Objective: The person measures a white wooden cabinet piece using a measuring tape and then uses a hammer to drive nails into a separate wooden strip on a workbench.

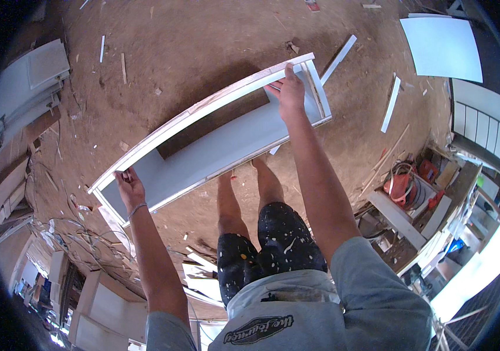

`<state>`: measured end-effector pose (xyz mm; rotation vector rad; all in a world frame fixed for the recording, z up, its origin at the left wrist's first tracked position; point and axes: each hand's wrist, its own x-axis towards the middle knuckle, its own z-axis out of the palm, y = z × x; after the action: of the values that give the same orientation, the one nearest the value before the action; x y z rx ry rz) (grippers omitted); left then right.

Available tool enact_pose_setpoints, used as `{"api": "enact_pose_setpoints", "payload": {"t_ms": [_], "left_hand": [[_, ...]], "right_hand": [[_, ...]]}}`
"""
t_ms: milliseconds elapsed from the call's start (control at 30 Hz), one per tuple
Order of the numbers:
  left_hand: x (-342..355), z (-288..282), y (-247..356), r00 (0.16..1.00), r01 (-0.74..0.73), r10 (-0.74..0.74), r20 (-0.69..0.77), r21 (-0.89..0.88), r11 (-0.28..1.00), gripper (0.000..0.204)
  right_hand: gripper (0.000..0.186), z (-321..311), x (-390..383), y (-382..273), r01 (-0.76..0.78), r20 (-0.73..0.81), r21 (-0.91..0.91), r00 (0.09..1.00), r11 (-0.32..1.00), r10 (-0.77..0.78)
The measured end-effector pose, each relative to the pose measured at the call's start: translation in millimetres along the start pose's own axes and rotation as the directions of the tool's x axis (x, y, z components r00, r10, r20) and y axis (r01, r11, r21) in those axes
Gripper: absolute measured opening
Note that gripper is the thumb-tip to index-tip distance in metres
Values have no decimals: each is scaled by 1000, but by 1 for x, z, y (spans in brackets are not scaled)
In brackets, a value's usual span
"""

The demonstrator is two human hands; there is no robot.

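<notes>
A long white open box frame (226, 155), like a cabinet carcass, slants across the middle in front of my legs. Dirt floor shows through its opening. My left hand (130, 190) closes on the far long board near the left end, with a thin bracelet at the wrist. Close to the right end, my right hand (289, 96) grips the same far board, thumb over its rim and fingers on the inner side. The undersides of the fingers are partly hidden. The right end sits farther away than the left.
White strips (390, 105) and wood scraps litter the dirt floor (203, 41). White panels (443, 47) lie at the far right, and old doors (28, 88) at the left. Tangled cable (86, 237) lies left. A bench (402, 219) with a red coiled tool (400, 186) stands right.
</notes>
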<state>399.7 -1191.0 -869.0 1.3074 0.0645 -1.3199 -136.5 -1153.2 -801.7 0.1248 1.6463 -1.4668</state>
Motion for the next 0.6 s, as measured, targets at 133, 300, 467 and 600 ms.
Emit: {"api": "enact_pose_setpoints", "payload": {"t_ms": [133, 300, 467, 600], "left_hand": [[1, 1, -2, 1000, 4, -4, 10, -6, 1000, 31], [-9, 11, -4, 1000, 15, -15, -9, -34, 999, 17], [-2, 5, -5, 999, -12, 12, -38, 6, 1000, 29], [2, -29, -2, 888, 98, -50, 458, -82, 992, 25]], "right_hand": [[57, 3, -3, -1, 21, -37, 36, 999, 999, -20], [57, 0, -2, -2, 38, -37, 20, 999, 999, -38], [58, 1, 1, 2, 41, -40, 1, 998, 999, -41], [56, 8, 3, 12, 22, -18, 32, 1000, 999, -22]]}}
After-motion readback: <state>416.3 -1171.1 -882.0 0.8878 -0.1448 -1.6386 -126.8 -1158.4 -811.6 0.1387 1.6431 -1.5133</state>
